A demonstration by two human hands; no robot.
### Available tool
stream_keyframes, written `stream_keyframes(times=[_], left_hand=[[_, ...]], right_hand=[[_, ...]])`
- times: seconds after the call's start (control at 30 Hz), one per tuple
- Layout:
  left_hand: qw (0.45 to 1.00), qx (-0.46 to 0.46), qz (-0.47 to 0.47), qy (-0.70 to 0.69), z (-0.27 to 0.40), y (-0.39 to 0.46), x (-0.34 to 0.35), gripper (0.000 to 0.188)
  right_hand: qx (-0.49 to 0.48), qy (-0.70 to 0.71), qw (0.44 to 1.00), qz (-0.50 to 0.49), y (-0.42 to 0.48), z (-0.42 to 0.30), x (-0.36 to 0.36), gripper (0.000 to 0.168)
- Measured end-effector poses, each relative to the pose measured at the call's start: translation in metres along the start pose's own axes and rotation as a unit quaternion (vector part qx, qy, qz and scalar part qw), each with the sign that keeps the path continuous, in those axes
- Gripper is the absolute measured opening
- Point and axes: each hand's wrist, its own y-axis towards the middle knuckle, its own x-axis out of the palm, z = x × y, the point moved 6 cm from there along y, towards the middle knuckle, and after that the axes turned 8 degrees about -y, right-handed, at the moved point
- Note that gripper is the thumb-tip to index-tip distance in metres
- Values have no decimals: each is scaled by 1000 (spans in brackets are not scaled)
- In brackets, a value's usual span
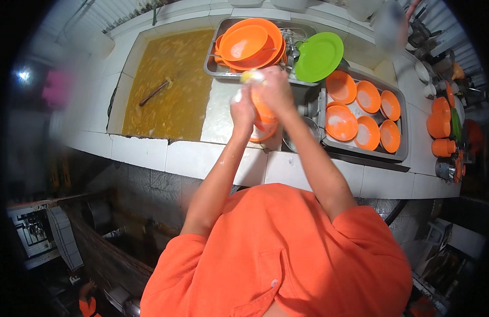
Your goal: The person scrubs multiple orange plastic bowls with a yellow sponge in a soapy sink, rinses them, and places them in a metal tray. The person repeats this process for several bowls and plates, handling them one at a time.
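Observation:
My left hand [242, 111] grips an orange plastic dish [261, 106], blurred and partly covered by my fingers, so its exact kind is unclear. Foam clings to that hand. Over the top of the dish, my right hand [274, 87] presses a yellow sponge [251, 76] thick with suds. Just below them, a foamy orange bowl [264, 134] shows above the white tiled ledge. Behind my hands, a metal tray [208, 71] holds stacked orange bowls [244, 41] and metal cutlery [292, 53]. A green plate [319, 57] leans at its right end.
Left is a tiled basin of murky yellow-brown water [177, 87] with a dark stick-like utensil [154, 93] in it. Several soapy orange bowls [341, 122] fill a metal tray [404, 119] at right. Orange cups [442, 147] stand farther right. Another person's orange sleeve [88, 307] shows lower left.

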Motion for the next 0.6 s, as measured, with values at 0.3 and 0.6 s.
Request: stream_keyframes(times=[0.3,0.6], left_hand=[[998,-36,-38,-21,28,-12,16,33],[908,-135,-105,-383,37,-2,26,42]], right_hand=[[93,339,936,7,32,82,9,25],[-45,141,936,319,-48,22,-19,20]])
